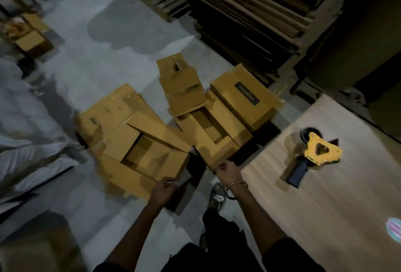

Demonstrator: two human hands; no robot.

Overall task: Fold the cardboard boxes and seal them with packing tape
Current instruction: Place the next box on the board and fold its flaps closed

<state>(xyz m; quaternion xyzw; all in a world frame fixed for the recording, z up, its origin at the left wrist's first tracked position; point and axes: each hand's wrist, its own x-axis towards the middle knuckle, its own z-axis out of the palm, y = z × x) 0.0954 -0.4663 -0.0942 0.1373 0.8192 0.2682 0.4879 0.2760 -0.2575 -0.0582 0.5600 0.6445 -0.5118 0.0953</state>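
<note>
Grey concrete floor (91, 71) runs out ahead of me, with dark stacks of flat cardboard (249, 11) racked along the far wall and a pale wooden table (325, 206) at my right. From the head view, the only one I have, a heap of tan boxes (195, 111) lies on the floor between me and the racks, some closed, some with flaps splayed.

My left hand (163, 189) has its fingers curled round the near edge of a dark cardboard panel (184, 184) at the front of the heap. My right hand (226, 169) pinches the edge of a tan flap (204, 154) on the box just beside the table corner. Motion blur keeps me from saying how firm either grip is.

I judge this board light and stiff along its panels but ready to bend at the scored creases, so the flap edges near a corner are the place to hold; a grip mid-panel would likely buckle it.

The open box (147, 152) nearest me shows only its own inner walls and floor; I see nothing in it. The one behind my right hand (212, 128) also looks hollow.

The yellow tape dispenser (314, 154) lies on the table, untouched, well apart from both hands.
</note>
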